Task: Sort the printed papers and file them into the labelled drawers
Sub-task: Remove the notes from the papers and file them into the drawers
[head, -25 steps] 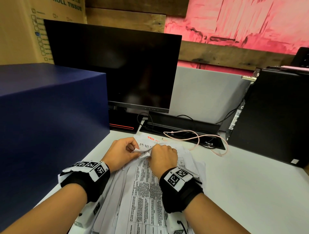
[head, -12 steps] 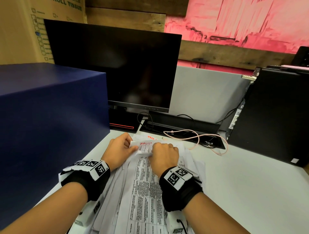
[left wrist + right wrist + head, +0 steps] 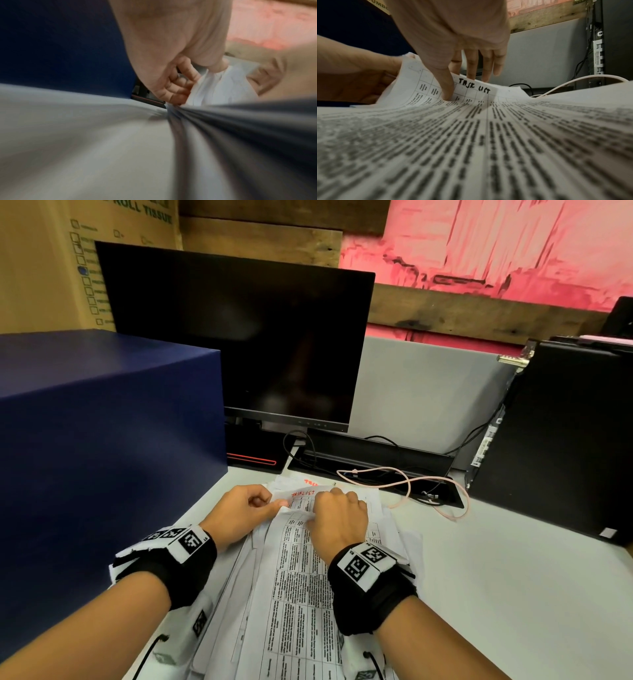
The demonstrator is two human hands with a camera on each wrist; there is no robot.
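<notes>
A loose pile of printed papers (image 3: 298,594) with table text lies on the white desk (image 3: 513,594) in front of me. Both hands work at its far end. My left hand (image 3: 274,503) pinches the lifted top-left corner of the upper sheets (image 3: 223,88) between thumb and curled fingers. My right hand (image 3: 322,505) holds the top edge of a sheet headed "TASK LIST" (image 3: 474,86). Its thumb (image 3: 447,92) presses on the front and its fingers (image 3: 485,67) reach down behind the edge. The dark blue cabinet (image 3: 102,440) stands at the left; no drawer fronts or labels show.
A black monitor (image 3: 239,344) stands behind the pile, with a black cable tray (image 3: 376,460) and a loose pink cable (image 3: 411,481) at its foot. A black computer tower (image 3: 561,446) stands at the right. Bare desk lies right of the papers.
The crumpled top edge between my hands has flattened out, and a sheet with a red "TASK LIST" heading now shows there. Both hands stayed at the pile's far end.
</notes>
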